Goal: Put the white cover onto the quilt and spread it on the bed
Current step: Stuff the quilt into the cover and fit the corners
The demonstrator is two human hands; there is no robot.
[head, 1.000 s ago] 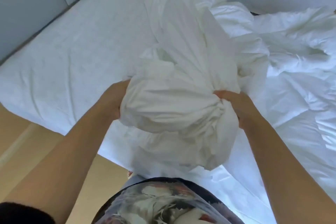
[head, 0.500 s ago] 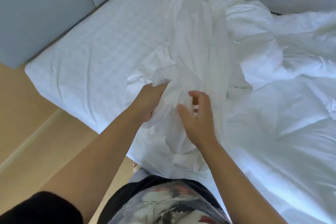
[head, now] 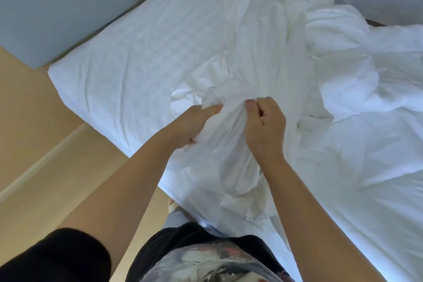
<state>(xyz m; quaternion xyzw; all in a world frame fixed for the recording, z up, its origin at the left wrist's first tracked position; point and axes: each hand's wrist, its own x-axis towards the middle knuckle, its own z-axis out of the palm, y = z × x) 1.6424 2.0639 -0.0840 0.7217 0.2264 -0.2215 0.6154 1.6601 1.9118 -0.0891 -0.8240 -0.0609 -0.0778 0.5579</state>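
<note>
The thin white fabric cover point(head: 263, 71) lies in a long rumpled rope down the white-sheeted bed point(head: 137, 57), its near end bunched at the bed's edge by the person's waist. Both hands work that end. The left hand point(head: 192, 126) has its grip clamped on a gathered fold, and the right hand point(head: 265, 126) pinches the cloth just beside it, probably hunting for a hem or opening. The puffy white quilt point(head: 343, 80) sprawls crumpled to the right, touching the cover and not yet inside it. A grey padded headboard point(head: 57, 7) and pale wooden floor point(head: 34, 144) flank the bed; the tangle itself looks like the hindrance.
</note>
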